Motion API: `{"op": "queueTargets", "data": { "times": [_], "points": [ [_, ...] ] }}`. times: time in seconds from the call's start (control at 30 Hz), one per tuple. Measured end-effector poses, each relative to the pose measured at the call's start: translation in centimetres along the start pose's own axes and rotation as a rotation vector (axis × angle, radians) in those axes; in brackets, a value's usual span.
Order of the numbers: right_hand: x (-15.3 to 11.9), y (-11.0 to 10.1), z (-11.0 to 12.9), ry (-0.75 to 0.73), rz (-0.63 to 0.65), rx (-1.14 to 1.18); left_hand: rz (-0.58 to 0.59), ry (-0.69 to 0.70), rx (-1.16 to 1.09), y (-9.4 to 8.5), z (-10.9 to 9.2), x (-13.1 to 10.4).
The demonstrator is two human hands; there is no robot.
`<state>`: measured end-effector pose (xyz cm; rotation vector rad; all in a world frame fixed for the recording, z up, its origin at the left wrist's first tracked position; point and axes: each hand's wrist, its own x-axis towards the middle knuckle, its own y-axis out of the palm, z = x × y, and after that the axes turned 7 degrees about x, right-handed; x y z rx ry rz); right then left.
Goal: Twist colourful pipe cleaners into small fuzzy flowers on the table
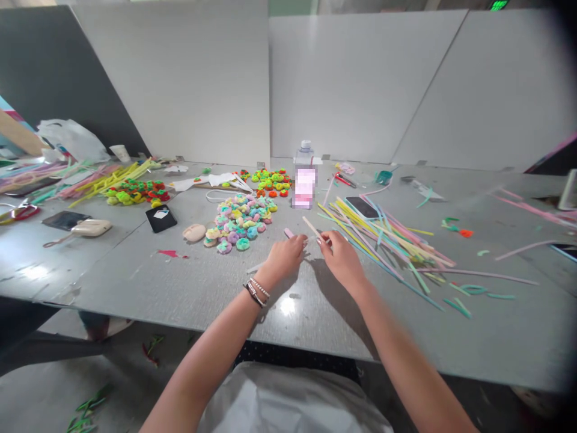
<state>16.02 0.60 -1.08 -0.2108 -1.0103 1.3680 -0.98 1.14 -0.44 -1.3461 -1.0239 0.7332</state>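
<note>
My left hand (288, 255) is closed in a pinch just above the table, with the short end of a lilac pipe cleaner (288, 233) showing past its fingers. Facing it, my right hand (337, 255) pinches a cream pipe cleaner (310, 225) that points up and to the left. The fingertips of both hands are close together. A pile of pastel fuzzy curled pieces (243, 219) lies beyond my left hand. To the right of my right hand spreads a loose bundle of pastel pipe cleaners (387, 234).
Behind my hands stands a clear bottle (305, 153). A phone (362, 207) rests by the bundle. Leftward are a black square item (161, 219), a beige case (91, 227) and red-and-green fuzzy pieces (135, 192). Upright grey panels (360, 84) close off the back edge.
</note>
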Motion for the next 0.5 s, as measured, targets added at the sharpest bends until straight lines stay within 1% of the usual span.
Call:
{"op": "queueTargets", "data": {
  "times": [0.13, 0.23, 0.37, 0.5],
  "points": [
    [-0.01, 0.10, -0.01, 0.010, -0.068, 0.052, -0.032, -0.011, -0.014, 0.14, -0.02, 0.11],
    [-0.09, 0.12, 0.00, 0.033, -0.079, 0.090, -0.049, -0.012, -0.020, 0.19, -0.08, 0.07],
    [-0.10, 0.11, 0.05, -0.027, -0.134, 0.130, -0.060, -0.015, -0.042, 0.15, -0.16, 0.07],
    [0.13, 0.06, 0.22, -0.072, -0.236, 0.129, -0.123, -0.010, -0.068, 0.25, -0.07, 0.39]
  ]
}}
